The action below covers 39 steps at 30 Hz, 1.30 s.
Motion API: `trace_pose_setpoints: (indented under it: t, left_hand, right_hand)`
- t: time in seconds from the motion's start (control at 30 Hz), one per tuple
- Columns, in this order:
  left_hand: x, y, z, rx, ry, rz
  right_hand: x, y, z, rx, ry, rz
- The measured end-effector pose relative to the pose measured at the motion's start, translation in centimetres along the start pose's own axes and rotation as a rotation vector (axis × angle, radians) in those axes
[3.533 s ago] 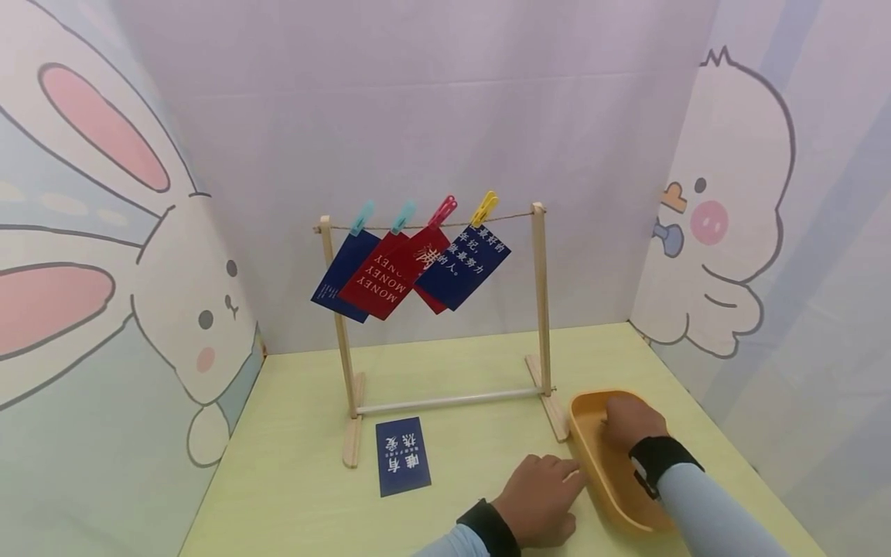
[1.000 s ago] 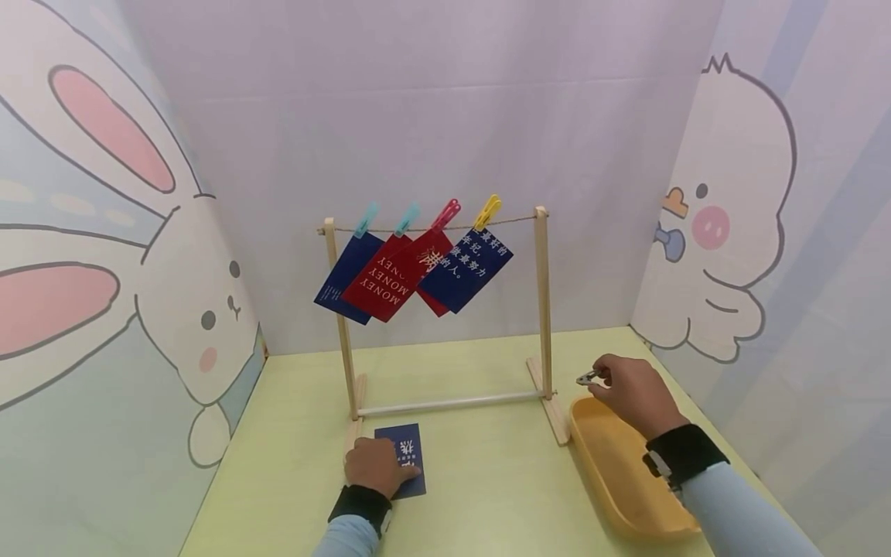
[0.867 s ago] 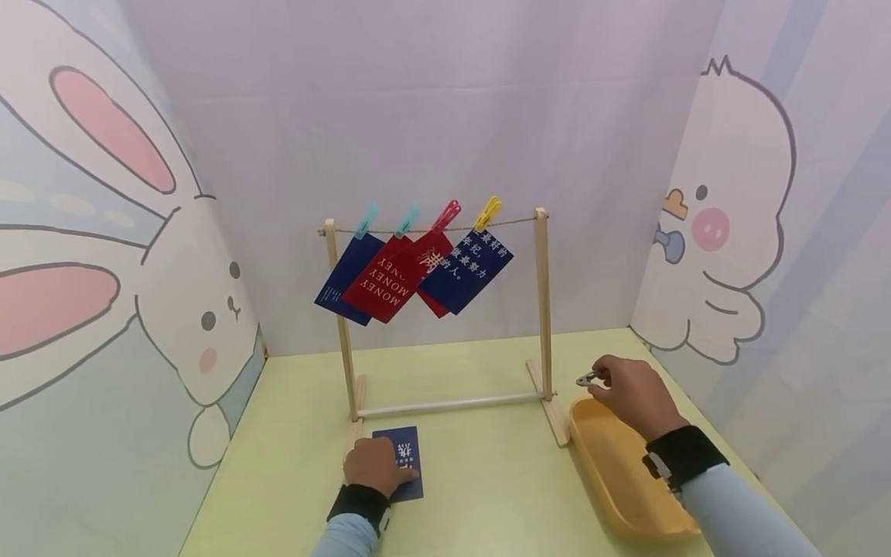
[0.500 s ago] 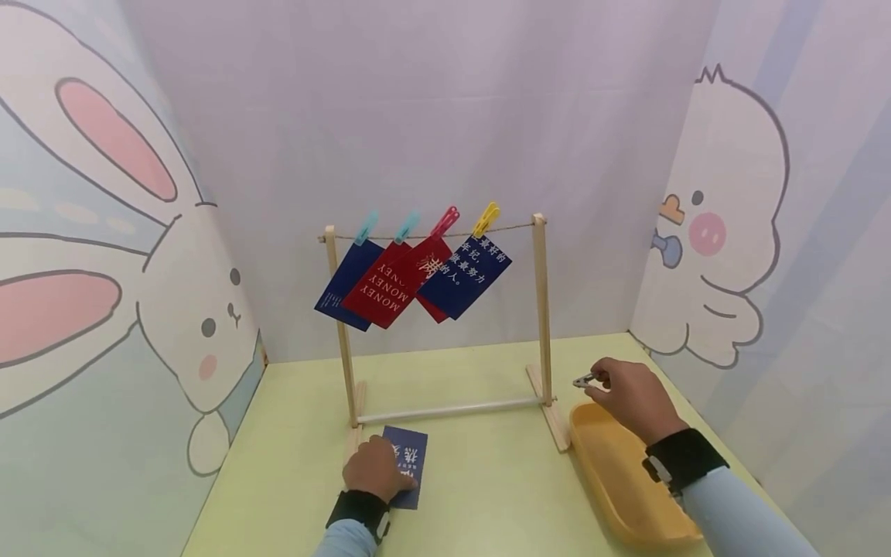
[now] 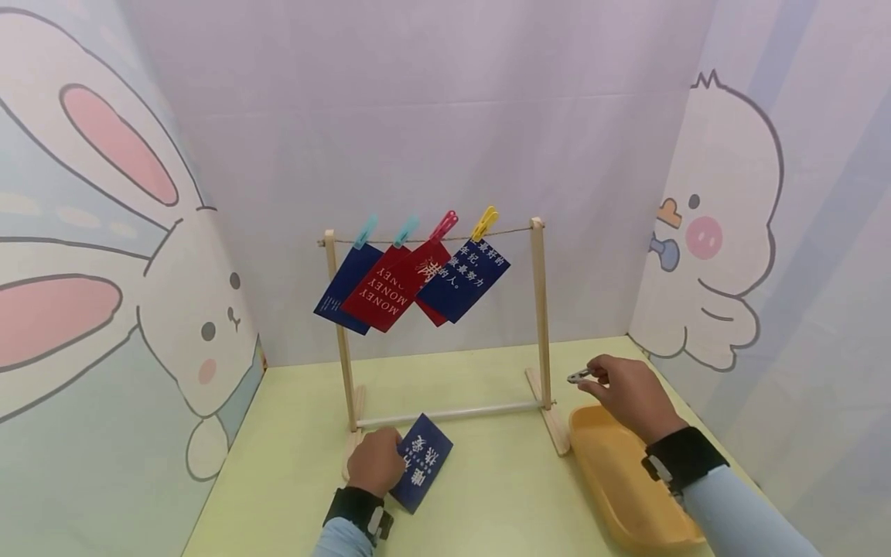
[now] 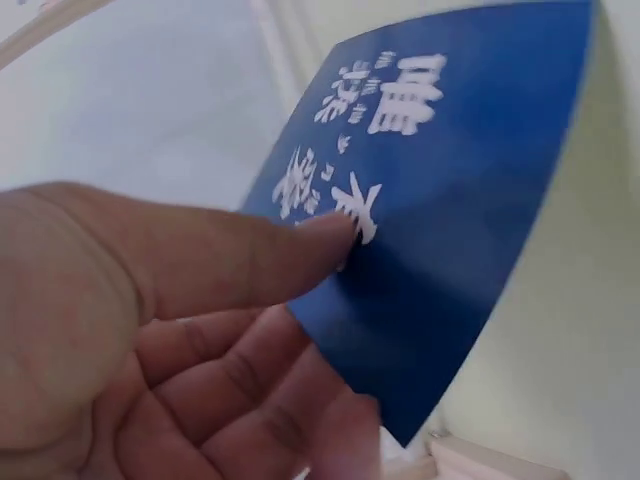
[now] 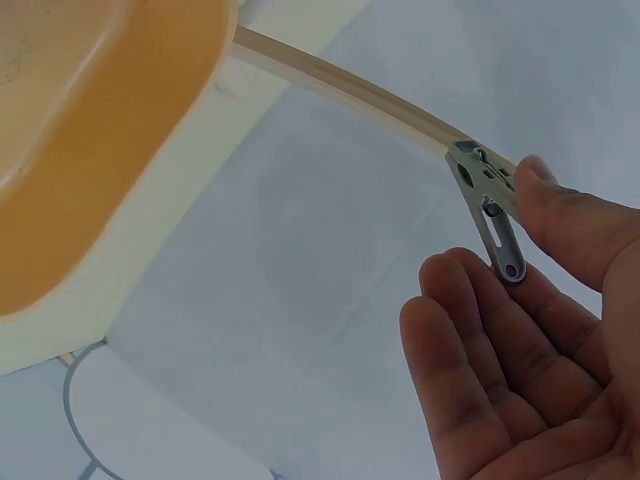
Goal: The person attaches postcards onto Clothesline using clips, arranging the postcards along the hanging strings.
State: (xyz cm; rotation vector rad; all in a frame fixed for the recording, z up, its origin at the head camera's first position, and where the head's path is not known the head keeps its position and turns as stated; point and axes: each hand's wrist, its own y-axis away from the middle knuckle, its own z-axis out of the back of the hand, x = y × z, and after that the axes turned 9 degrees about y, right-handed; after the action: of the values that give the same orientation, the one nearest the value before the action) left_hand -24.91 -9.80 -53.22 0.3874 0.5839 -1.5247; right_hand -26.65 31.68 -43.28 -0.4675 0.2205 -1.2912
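My left hand [image 5: 377,462] pinches a blue card [image 5: 426,464] with white characters by its left side. In the left wrist view the thumb lies across the printed face of the card [image 6: 470,150], the fingers behind it, and the card bows slightly. Above the yellow tray, my right hand [image 5: 636,394] pinches a grey clothespin [image 5: 579,376] between thumb and fingers. The right wrist view shows the grey clothespin [image 7: 488,210] close up, with the thumb on one arm and a fingertip at the other.
A wooden rack [image 5: 541,309] stands at the middle back, with a twine line [image 5: 518,230] across its top. From it hang red and blue cards [image 5: 465,280] on coloured clothespins [image 5: 485,223]. A yellow tray [image 5: 592,480] sits at the right. Printed curtains enclose the table [image 5: 501,480].
The right hand has left the tray with the grey clothespin. The left hand moved from beside the tray to the blue card, gripped it and turned it upward off the table.
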Motion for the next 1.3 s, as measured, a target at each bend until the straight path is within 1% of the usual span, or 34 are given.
trace_pose_setpoints:
  t: [0.13, 0.27, 0.43, 0.57, 0.63, 0.7, 0.8, 0.9, 1.0, 1.1, 1.2, 1.3]
  left_hand:
    - [-0.9, -0.3, 0.8, -0.025, 0.093, -0.045]
    - [-1.6, -0.6, 1.4, -0.053, 0.135, -0.089]
    - [-2.4, -0.9, 1.8, -0.051, 0.181, -0.123]
    - [-3.2, -1.1, 2.0, -0.041, 0.227, -0.149]
    - [-3.7, -1.3, 2.2, -0.035, 0.241, -0.155]
    - [-4.2, -1.6, 2.3, -0.032, 0.248, -0.148]
    - [-5.2, -2.1, 2.6, -0.037, 0.259, -0.146]
    - [-6.3, -2.5, 2.8, -0.04, 0.272, -0.137]
    - [-7.6, -3.0, 3.2, -0.05, 0.278, -0.137]
    - [-8.8, -3.6, 3.6, -0.074, 0.28, -0.158]
    - [-9.9, -4.2, 4.2, -0.099, 0.284, -0.198]
    - [-10.9, -4.8, 4.7, -0.126, 0.286, -0.238]
  right_hand:
    - [0.1, -0.3, 0.2, -0.008, -0.018, 0.002]
    - [0.3, -0.5, 0.6, -0.025, -0.033, 0.024]
    - [0.7, -0.8, 1.1, -0.041, -0.039, 0.056]
    - [1.0, -1.1, 1.5, -0.053, -0.023, 0.074]
    - [1.2, -1.3, 1.8, -0.068, -0.014, 0.086]
    - [1.4, -1.5, 2.1, -0.08, -0.005, 0.102]
    - [1.7, -1.9, 2.7, -0.081, -0.013, 0.112]
    - [2.1, -2.4, 3.4, -0.077, -0.031, 0.122]
    - [2.4, -3.0, 4.1, -0.095, -0.041, 0.14]
    - [2.6, -3.8, 4.7, -0.13, -0.032, 0.176]
    - [3.0, -4.6, 5.3, -0.158, -0.025, 0.202]
    - [3.5, -5.3, 6.1, -0.167, -0.03, 0.221]
